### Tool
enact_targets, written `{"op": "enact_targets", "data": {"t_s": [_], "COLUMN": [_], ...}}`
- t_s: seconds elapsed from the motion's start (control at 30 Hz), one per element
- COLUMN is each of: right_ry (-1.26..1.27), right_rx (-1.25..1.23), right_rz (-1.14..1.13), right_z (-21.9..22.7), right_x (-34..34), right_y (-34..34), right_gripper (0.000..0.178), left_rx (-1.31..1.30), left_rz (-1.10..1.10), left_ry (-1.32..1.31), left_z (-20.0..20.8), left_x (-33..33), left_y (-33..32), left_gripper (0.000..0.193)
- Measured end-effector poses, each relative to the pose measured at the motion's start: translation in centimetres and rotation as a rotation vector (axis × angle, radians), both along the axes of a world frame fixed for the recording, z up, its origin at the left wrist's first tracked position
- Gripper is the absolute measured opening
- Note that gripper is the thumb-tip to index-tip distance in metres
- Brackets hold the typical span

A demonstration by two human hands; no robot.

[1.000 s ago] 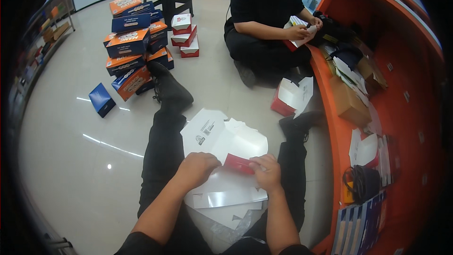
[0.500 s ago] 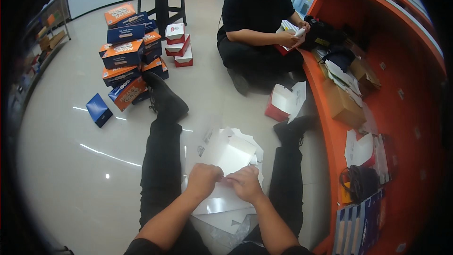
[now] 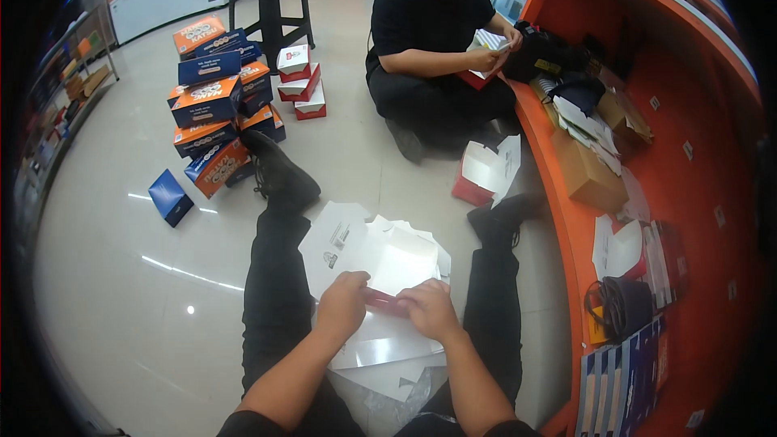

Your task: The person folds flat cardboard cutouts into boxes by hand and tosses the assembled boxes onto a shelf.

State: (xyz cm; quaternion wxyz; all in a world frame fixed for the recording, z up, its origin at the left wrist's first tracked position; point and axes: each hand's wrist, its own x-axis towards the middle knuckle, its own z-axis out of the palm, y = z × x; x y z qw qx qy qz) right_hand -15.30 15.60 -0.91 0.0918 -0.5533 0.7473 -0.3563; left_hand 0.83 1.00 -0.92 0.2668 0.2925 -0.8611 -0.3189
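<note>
Between my legs is a partly folded cardboard box, white inside with a red outer wall. Its wide white lid flap spreads to the far left. My left hand is closed on the near left corner of the red wall. At the near right corner, my right hand grips the same wall with bent fingers. Under the box lie flat white cardboard sheets, and a clear plastic bag is crumpled at their near edge.
Stacked orange-and-blue boxes and red-and-white boxes stand beyond my left foot. An open red box sits by my right foot. A seated co-worker handles another box. An orange shelf runs along the right.
The box's lid flap has swung down and left, now lying flatter. My hands have moved slightly apart, showing more of the red wall between them.
</note>
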Motion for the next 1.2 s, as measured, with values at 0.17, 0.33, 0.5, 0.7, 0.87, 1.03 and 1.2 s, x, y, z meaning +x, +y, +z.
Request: {"op": "enact_targets", "data": {"t_s": [0.17, 0.33, 0.5, 0.7, 0.87, 1.03, 1.2], "right_ry": [-0.050, -0.041, -0.014, -0.016, -0.088, -0.137, -0.171], "right_rx": [-0.013, -0.017, -0.072, 0.027, -0.091, -0.189, -0.196], "right_rz": [-0.017, -0.050, 0.030, -0.045, -0.113, -0.223, -0.240], "right_z": [-0.8, -1.2, -1.8, -0.7, -0.4, 0.1, 1.1], "right_x": [0.6, -0.2, 0.6, 0.7, 0.2, 0.3, 1.0], "right_y": [-0.3, 0.3, -0.6, 0.5, 0.0, 0.0, 0.3], "right_gripper": [0.011, 0.012, 0.017, 0.012, 0.014, 0.014, 0.015], "left_rx": [0.104, 0.062, 0.035, -0.131, -0.194, -0.146, -0.234], "left_rz": [-0.053, -0.159, -0.238, -0.160, -0.136, -0.294, -0.310], "left_ry": [0.017, 0.009, 0.047, 0.036, 0.204, 0.107, 0.074], "left_z": [1.1, 1.9, -0.5, -0.3, -0.6, -0.9, -0.3], "left_x": [-0.3, -0.9, 0.0, -1.2, -2.2, -2.7, -2.5], "left_y": [0.9, 0.8, 0.3, 1.7, 2.6, 3.2, 2.8], "left_gripper": [0.012, 0.012, 0.015, 0.013, 0.024, 0.057, 0.059]}}
